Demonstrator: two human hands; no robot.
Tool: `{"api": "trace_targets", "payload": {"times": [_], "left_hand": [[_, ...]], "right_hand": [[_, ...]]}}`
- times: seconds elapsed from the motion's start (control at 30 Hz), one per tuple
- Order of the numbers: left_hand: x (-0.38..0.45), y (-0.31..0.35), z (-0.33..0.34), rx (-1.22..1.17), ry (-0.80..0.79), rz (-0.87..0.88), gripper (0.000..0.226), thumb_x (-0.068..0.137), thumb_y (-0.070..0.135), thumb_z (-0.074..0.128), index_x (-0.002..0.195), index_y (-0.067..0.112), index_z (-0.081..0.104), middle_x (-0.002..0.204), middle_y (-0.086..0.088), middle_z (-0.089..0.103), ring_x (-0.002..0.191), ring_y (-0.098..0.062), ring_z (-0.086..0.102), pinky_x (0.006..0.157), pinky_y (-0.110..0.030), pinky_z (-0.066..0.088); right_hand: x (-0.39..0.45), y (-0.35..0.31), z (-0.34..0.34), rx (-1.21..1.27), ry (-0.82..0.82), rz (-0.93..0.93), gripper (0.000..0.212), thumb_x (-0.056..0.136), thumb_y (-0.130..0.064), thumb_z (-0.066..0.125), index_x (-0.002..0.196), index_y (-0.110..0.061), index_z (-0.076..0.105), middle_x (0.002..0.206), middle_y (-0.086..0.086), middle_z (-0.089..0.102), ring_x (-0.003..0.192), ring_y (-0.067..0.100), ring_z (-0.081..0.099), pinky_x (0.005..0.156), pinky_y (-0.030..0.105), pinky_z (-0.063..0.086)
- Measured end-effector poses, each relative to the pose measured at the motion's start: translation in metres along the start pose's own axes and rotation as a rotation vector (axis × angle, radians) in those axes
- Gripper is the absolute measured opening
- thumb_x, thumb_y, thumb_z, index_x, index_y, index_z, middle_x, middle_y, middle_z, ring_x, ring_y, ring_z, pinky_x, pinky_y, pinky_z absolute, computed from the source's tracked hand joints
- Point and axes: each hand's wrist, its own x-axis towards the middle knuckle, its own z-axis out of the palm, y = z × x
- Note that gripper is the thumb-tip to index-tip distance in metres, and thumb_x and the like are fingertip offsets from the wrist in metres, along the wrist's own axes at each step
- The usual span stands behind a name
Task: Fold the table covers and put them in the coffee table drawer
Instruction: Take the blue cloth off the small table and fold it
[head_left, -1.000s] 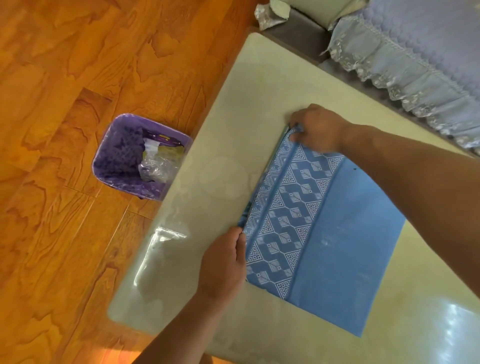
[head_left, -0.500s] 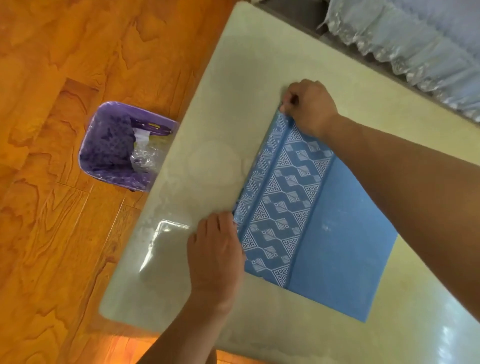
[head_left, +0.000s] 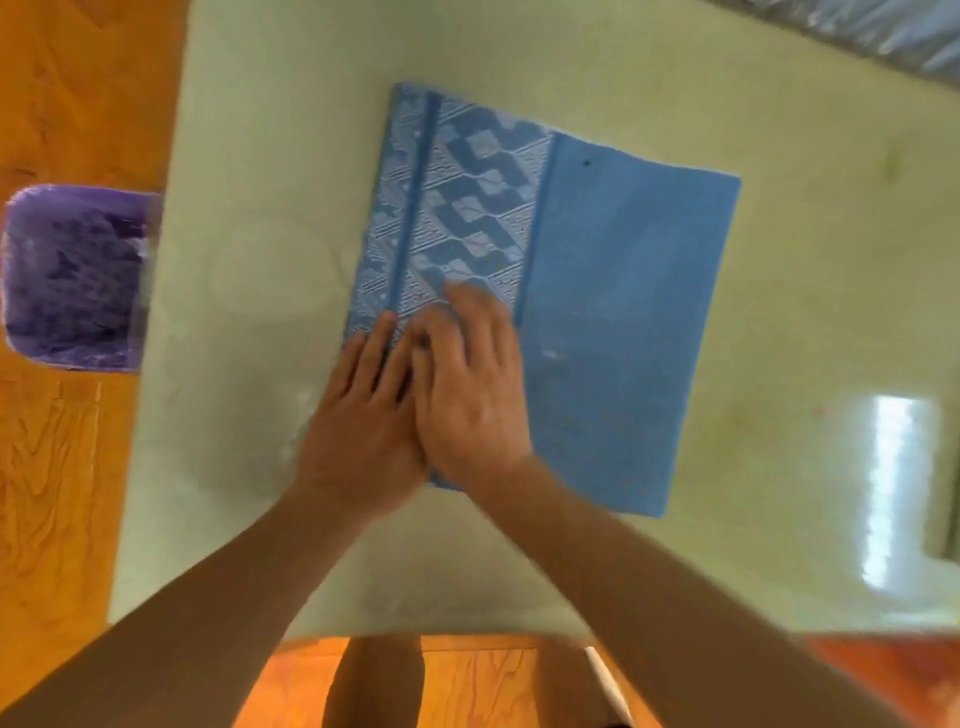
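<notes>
Your folded blue table cover (head_left: 618, 322) lies flat near the middle of the pale table (head_left: 249, 260), its patterned band on the left side. Both your hands rest side by side on its near left corner: the left hand (head_left: 363, 415) and the right hand (head_left: 467, 389) press down with fingers straight, gripping nothing. A purple bin (head_left: 67, 280) stands on the wooden floor (head_left: 52, 493) just beside the table's left edge.

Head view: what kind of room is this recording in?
Likely a home living room: a pale low table on orange wood flooring, a purple waste bin beside it, a folded blue table cover.
</notes>
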Motion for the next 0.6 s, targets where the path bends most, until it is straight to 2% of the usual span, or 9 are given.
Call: {"api": "trace_targets", "payload": {"times": [0.1, 0.2, 0.3, 0.4, 0.47, 0.53, 0.6], "left_hand": [[0.001, 0.002, -0.001, 0.024, 0.028, -0.018, 0.061, 0.103, 0.036, 0.041, 0.154, 0.003, 0.036, 0.160, -0.022, 0.032, 0.152, -0.042, 0.020, 0.121, -0.057, 0.023], [-0.001, 0.001, -0.003, 0.032, 0.022, -0.035, 0.063, 0.103, 0.038, 0.037, 0.157, 0.006, 0.031, 0.162, -0.021, 0.030, 0.152, -0.041, 0.019, 0.122, -0.056, 0.020], [0.000, 0.004, -0.003, 0.023, 0.017, -0.036, 0.064, 0.103, 0.038, 0.036, 0.157, 0.005, 0.029, 0.161, -0.023, 0.029, 0.152, -0.043, 0.019, 0.123, -0.057, 0.019], [0.001, 0.008, -0.006, 0.044, -0.005, -0.033, 0.065, 0.102, 0.037, 0.036, 0.157, 0.002, 0.029, 0.161, -0.025, 0.029, 0.152, -0.044, 0.019, 0.122, -0.058, 0.020], [0.002, 0.016, -0.012, 0.069, -0.031, -0.091, 0.067, 0.100, 0.037, 0.035, 0.156, -0.001, 0.030, 0.160, -0.028, 0.029, 0.151, -0.047, 0.019, 0.121, -0.060, 0.020], [0.008, 0.046, -0.019, 0.029, -0.036, -0.126, 0.073, 0.095, 0.040, 0.040, 0.154, -0.002, 0.033, 0.159, -0.028, 0.027, 0.150, -0.048, 0.018, 0.121, -0.061, 0.019], [0.017, 0.093, -0.015, -0.020, -0.060, 0.067, 0.075, 0.093, 0.045, 0.045, 0.154, 0.002, 0.036, 0.162, -0.023, 0.026, 0.152, -0.043, 0.017, 0.122, -0.059, 0.019]], "right_hand": [[-0.056, 0.037, -0.008, -0.198, -0.171, 0.012, 0.048, 0.105, -0.034, 0.044, 0.147, -0.010, 0.048, 0.157, 0.017, 0.037, 0.150, 0.035, 0.025, 0.121, 0.053, 0.021], [-0.081, 0.109, -0.045, -0.312, -0.167, 0.069, 0.057, 0.102, -0.043, 0.045, 0.150, -0.012, 0.046, 0.162, 0.015, 0.031, 0.152, 0.035, 0.021, 0.122, 0.054, 0.020], [-0.098, 0.170, -0.086, -0.421, -0.222, 0.122, 0.064, 0.102, -0.047, 0.041, 0.156, -0.013, 0.035, 0.165, 0.012, 0.021, 0.154, 0.032, 0.014, 0.121, 0.055, 0.021], [-0.099, 0.184, -0.097, -0.424, -0.240, 0.108, 0.067, 0.103, -0.049, 0.037, 0.159, -0.014, 0.026, 0.167, 0.011, 0.014, 0.155, 0.029, 0.008, 0.123, 0.054, 0.017], [-0.098, 0.184, -0.096, -0.428, -0.252, 0.118, 0.068, 0.103, -0.050, 0.034, 0.160, -0.016, 0.021, 0.168, 0.009, 0.009, 0.156, 0.027, 0.003, 0.123, 0.054, 0.015], [-0.099, 0.184, -0.096, -0.423, -0.261, 0.124, 0.069, 0.103, -0.051, 0.033, 0.161, -0.017, 0.018, 0.169, 0.008, 0.006, 0.156, 0.026, 0.000, 0.124, 0.053, 0.013], [-0.100, 0.184, -0.095, -0.412, -0.262, 0.120, 0.069, 0.103, -0.051, 0.033, 0.161, -0.017, 0.019, 0.169, 0.008, 0.007, 0.156, 0.026, 0.001, 0.124, 0.054, 0.013]]}}
